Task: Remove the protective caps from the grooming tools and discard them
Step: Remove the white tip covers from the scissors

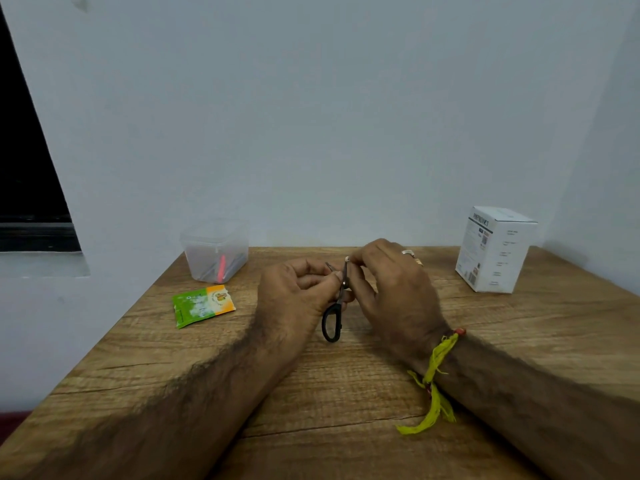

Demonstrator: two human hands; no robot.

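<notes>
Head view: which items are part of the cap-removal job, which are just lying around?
In the job:
- small scissors, black handles, gripped by left hand
- small white cap at the blade tip, pinched by right hand

Lying about on the wooden table:
- clear plastic container holding a few slim items
- green and orange sachet
- white box

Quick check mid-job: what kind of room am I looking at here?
Probably a home room, with a small desk pushed into a corner. A wood-grain table meets plain pale walls; on it sit a clear plastic container, a green snack sachet and a white product box.
</notes>
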